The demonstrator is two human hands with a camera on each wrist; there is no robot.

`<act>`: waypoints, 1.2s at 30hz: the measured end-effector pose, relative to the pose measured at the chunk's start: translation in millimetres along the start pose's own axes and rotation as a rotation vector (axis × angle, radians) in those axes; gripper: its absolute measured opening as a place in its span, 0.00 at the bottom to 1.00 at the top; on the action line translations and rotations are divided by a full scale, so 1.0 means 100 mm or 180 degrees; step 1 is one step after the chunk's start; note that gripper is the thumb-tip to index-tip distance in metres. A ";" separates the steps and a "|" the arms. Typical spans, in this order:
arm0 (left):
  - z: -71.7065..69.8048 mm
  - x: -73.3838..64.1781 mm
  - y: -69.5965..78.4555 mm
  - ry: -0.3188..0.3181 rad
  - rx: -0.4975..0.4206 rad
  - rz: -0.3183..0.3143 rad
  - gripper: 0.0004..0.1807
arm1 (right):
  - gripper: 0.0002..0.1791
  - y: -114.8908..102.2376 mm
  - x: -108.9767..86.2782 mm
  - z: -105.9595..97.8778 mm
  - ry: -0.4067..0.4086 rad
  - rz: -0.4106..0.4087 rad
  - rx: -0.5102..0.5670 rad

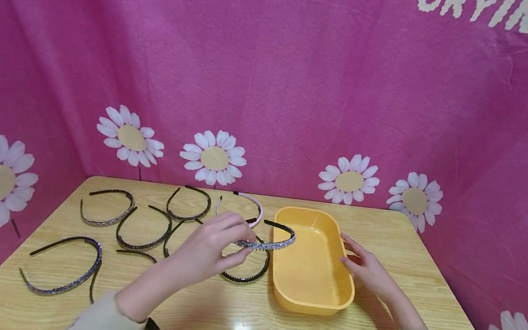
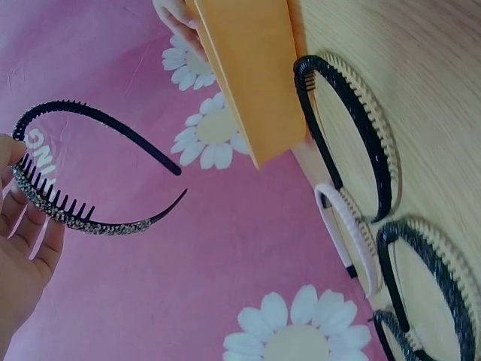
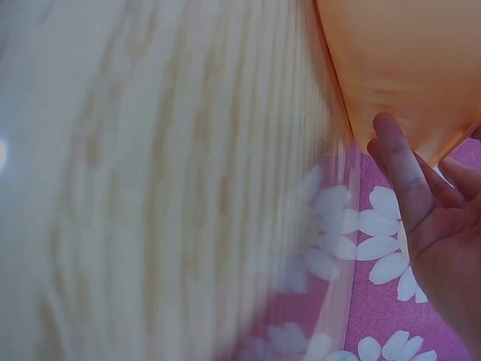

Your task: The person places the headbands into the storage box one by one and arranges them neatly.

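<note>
My left hand (image 1: 213, 244) pinches a glittery silver headband (image 1: 276, 245) between thumb and fingers, holding it above the table just left of the yellow tray (image 1: 310, 308). In the left wrist view, the held headband (image 2: 90, 223) shows black inner teeth and a rhinestone-covered band, its two ends pointing away from the hand. My right hand (image 1: 370, 271) touches the tray's right side with fairly straight fingers. The right wrist view shows the thumb of that right hand (image 3: 443, 241) against the tray's outer wall (image 3: 406, 68). No headbands lie inside the tray.
Several headbands lie on the wooden table's left half, among them a purple-blue glittery one (image 1: 69, 287), a dark one (image 1: 142, 246) and a pink one (image 1: 257, 203). A black toothed headband (image 1: 246, 280) lies below my left hand. A pink flowered cloth (image 1: 270, 92) hangs behind the table.
</note>
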State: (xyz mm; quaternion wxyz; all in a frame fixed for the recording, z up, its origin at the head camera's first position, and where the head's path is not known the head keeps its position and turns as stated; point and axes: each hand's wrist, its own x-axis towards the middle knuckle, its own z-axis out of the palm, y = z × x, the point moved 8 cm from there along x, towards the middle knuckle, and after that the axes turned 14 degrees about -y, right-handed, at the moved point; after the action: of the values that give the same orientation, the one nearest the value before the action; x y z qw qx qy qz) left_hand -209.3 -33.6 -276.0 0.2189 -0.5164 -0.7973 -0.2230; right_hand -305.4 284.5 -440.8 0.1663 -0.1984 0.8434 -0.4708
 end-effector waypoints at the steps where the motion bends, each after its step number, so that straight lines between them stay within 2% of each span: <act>1: 0.02 0.02 0.00 0.0026 0.0021 0.0016 0.07 | 0.36 0.00 0.00 0.00 0.0001 0.0004 -0.0001; 9: 0.20 0.15 -0.02 0.0147 0.0096 0.0006 0.08 | 0.35 0.00 0.04 -0.01 0.0043 0.0018 0.0099; 16: 0.41 0.26 -0.02 0.0070 0.0125 -0.0002 0.06 | 0.36 0.05 0.02 0.01 -0.0086 0.0149 0.0471; 24: 0.68 0.33 -0.05 0.0047 0.0130 0.0034 0.06 | 0.37 0.09 0.02 0.02 -0.0224 0.0128 0.0716; 30: 0.90 0.37 -0.13 -0.0050 0.0097 0.0016 0.06 | 0.36 0.08 0.03 0.02 -0.0256 0.0153 0.0768; 36: 1.11 0.43 -0.20 -0.0248 -0.0066 -0.0113 0.07 | 0.36 0.05 0.02 0.02 -0.0279 0.0151 0.0809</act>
State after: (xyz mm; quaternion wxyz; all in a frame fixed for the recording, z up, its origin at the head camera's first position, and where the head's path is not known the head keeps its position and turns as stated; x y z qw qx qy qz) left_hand -256.4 54.6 -343.2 0.1782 -0.5127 -0.8119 -0.2148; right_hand -307.4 284.3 -446.4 0.2378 -0.1761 0.7734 -0.5606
